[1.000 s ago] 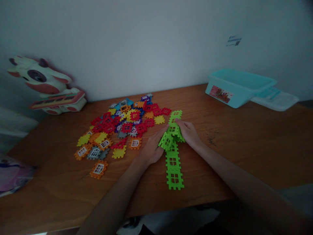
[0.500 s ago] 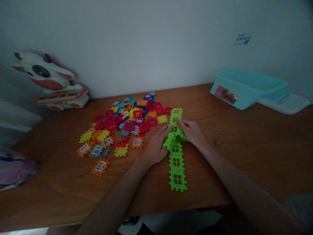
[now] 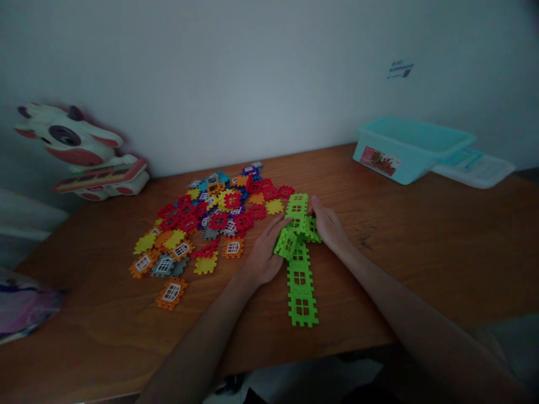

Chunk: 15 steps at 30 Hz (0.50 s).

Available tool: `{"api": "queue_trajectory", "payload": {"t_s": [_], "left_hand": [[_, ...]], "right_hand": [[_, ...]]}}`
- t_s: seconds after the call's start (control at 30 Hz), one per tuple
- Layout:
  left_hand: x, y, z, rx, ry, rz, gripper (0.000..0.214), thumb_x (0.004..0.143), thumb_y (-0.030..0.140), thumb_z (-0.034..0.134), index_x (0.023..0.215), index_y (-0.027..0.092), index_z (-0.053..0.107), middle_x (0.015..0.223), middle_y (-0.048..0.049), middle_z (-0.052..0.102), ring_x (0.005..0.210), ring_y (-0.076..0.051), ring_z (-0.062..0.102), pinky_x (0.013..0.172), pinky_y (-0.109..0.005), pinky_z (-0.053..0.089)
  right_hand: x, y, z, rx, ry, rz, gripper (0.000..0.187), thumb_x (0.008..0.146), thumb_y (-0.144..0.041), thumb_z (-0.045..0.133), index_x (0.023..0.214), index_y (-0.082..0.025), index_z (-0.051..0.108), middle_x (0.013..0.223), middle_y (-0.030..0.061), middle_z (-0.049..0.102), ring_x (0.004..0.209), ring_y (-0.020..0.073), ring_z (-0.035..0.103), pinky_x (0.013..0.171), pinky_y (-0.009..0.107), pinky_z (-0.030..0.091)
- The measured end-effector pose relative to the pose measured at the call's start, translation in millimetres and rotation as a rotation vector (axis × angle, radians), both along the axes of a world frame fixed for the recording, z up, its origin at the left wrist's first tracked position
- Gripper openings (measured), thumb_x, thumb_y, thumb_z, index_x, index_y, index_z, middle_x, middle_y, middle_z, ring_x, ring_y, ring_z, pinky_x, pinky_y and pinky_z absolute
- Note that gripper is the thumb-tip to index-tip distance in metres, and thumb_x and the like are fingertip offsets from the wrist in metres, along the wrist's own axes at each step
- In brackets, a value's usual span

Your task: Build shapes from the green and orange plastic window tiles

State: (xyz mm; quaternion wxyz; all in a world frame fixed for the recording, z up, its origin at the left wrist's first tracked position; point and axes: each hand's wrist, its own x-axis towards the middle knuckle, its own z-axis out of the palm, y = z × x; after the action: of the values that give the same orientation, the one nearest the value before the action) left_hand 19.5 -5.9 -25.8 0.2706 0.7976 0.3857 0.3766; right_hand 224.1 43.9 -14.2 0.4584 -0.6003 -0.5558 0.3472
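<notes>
A strip of joined green window tiles [image 3: 300,278] lies on the table, running away from me. Partway along it, a tile stands tilted up on the left and another juts out on the right. My left hand [image 3: 266,252] is closed around the left tilted tile, fingers reaching toward the middle of the strip. Against the right-hand tile rests my right hand [image 3: 330,227], closed at its edge with the thumb raised; its other fingers are mostly hidden.
Left of my hands spreads a pile of loose tiles in several colours [image 3: 219,219]. A cow-shaped toy keyboard [image 3: 101,177] stands at the back left, a plastic bag [image 3: 29,303] at the left edge. A turquoise bin [image 3: 404,151] and its pale lid [image 3: 480,171] are at the back right.
My right thumb has come off the top of the green tiles and moved to their right side, uncovering the right-hand tile. The view has shifted slightly.
</notes>
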Motion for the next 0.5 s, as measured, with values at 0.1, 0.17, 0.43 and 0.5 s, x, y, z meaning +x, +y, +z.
{"api": "queue_trajectory", "payload": {"t_s": [0.1,0.17,0.43,0.5], "left_hand": [[0,4,-2.9,-0.018,-0.111,0.042,0.048,0.099,0.026,0.046,0.146,0.025,0.053,0.155,-0.01,0.054,0.147,-0.026,0.046,0.124,-0.052,0.034],[0,6,-4.1,-0.069,-0.183,0.089,0.047,0.098,0.027,0.044,0.143,0.026,0.057,0.147,-0.0085,0.062,0.143,-0.026,0.05,0.123,-0.052,0.036],[3,4,-0.2,-0.128,-0.26,0.064,0.044,0.097,0.028,0.047,0.138,0.023,0.06,0.145,-0.0102,0.062,0.139,-0.027,0.054,0.121,-0.05,0.037],[4,3,0.9,-0.114,-0.265,0.054,0.042,0.097,0.029,0.048,0.136,0.023,0.061,0.145,-0.0099,0.062,0.139,-0.027,0.053,0.121,-0.05,0.037]], "right_hand": [[3,1,-1.6,0.068,-0.077,0.025,0.068,0.094,-0.081,0.029,0.066,-0.026,0.057,0.07,0.0068,0.067,0.074,0.0237,0.064,0.068,0.034,0.045],[7,1,-2.4,0.131,-0.182,0.037,0.064,0.098,-0.075,0.031,0.066,-0.026,0.058,0.073,0.0081,0.068,0.076,0.0249,0.064,0.071,0.035,0.045],[30,9,-6.5,0.204,-0.306,0.08,0.03,0.102,-0.046,0.042,0.095,-0.025,0.062,0.093,0.0113,0.075,0.086,0.0266,0.071,0.079,0.04,0.052],[37,12,-6.9,0.225,-0.31,0.164,0.021,0.1,-0.039,0.049,0.106,-0.025,0.062,0.1,0.011,0.077,0.089,0.026,0.072,0.079,0.04,0.054]]}}
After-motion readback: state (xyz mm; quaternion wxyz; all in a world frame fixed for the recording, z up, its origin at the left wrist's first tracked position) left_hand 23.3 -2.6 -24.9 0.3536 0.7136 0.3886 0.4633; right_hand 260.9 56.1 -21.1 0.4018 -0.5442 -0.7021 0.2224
